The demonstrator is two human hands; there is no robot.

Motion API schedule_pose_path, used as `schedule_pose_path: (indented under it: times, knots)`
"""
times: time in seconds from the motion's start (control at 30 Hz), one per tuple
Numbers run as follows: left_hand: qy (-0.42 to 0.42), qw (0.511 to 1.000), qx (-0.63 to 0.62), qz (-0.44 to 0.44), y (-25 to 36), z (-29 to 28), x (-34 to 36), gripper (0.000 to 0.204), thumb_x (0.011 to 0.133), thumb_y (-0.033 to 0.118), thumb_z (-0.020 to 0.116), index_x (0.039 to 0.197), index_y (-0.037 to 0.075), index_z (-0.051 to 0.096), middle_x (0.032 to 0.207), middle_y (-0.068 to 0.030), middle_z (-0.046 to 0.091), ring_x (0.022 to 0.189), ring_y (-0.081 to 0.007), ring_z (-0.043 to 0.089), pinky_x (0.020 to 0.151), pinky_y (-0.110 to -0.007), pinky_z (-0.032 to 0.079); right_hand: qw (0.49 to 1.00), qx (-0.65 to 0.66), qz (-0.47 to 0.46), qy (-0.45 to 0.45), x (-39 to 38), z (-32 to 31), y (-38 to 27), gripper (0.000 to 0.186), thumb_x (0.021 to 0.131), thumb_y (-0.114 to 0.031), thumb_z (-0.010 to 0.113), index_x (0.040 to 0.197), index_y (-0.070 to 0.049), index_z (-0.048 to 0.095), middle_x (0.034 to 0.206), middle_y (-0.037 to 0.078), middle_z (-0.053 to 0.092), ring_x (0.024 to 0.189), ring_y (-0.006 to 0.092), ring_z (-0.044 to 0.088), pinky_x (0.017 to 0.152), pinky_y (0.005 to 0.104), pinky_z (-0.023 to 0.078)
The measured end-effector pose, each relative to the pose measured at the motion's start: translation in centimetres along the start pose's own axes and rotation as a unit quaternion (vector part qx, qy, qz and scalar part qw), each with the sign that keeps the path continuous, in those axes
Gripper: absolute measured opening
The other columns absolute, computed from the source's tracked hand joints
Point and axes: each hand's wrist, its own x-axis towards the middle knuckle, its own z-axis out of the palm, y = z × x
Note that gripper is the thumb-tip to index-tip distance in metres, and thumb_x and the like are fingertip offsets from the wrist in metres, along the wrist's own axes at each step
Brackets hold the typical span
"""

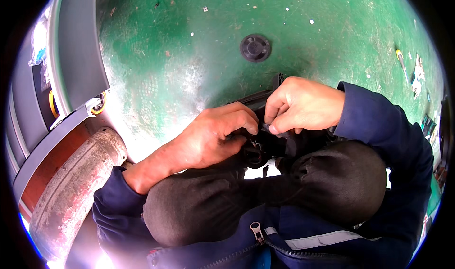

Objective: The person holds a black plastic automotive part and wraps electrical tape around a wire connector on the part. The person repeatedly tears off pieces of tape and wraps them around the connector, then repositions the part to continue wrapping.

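A black assembly (256, 156) with small pale wire-like ends lies between my knees, mostly covered by my hands. My right hand (305, 105) is closed in a pinch, thumb against forefinger, on a dark strip (276, 129) at the top of this assembly. From the other side my left hand (211, 135) reaches in with curled fingers, close to the right fingertips. Whatever the left fingers grip is hidden in the dark parts. A short black post (278, 81) sticks up behind the right hand.
On the green floor (147, 56) ahead lies a round black disc (255, 48). A screwdriver (402, 63) lies far right among small scraps. At left stand a grey panel frame (80, 46) with a yellow-rimmed wheel (99, 103) and a worn, rusty cylinder (78, 188).
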Motion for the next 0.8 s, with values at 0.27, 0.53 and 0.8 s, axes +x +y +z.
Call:
schedule_pose_path:
  times: [0.27,0.53,0.8]
  knots:
    - [0.035,0.999,-0.008,0.025,-0.4,0.0,-0.2,0.034,0.08,-0.012,0.076,0.107,0.007,0.066,0.112,-0.0093,0.067,0.104,-0.0262,0.07,0.085,-0.035,0.058,0.998,-0.002,0.058,-0.022,1.3,1.1,-0.8,0.023,0.089,-0.012,0.073,0.105,0.004,0.077,0.09,0.011,0.076,0.073,0.0159,0.07,0.066,0.0301,0.059]
    - [0.075,0.995,-0.017,0.066,-1.6,0.8,-0.4,0.03,0.082,-0.011,0.077,0.105,0.006,0.066,0.111,-0.0096,0.065,0.102,-0.0249,0.068,0.083,-0.035,0.058,0.994,0.067,0.078,-0.022,1.1,1.5,-0.6,0.023,0.091,-0.014,0.072,0.106,0.002,0.078,0.093,0.011,0.076,0.082,0.017,0.071,0.07,0.0307,0.06]
    - [0.087,0.992,-0.028,0.083,-1.9,1.1,-0.5,0.027,0.084,-0.009,0.077,0.104,0.006,0.067,0.111,-0.0101,0.065,0.101,-0.0257,0.068,0.082,-0.035,0.058,0.991,0.071,0.113,-0.027,0.9,1.3,-1.5,0.029,0.091,-0.018,0.071,0.111,0.002,0.077,0.102,0.012,0.075,0.091,0.0204,0.07,0.077,0.0347,0.059]
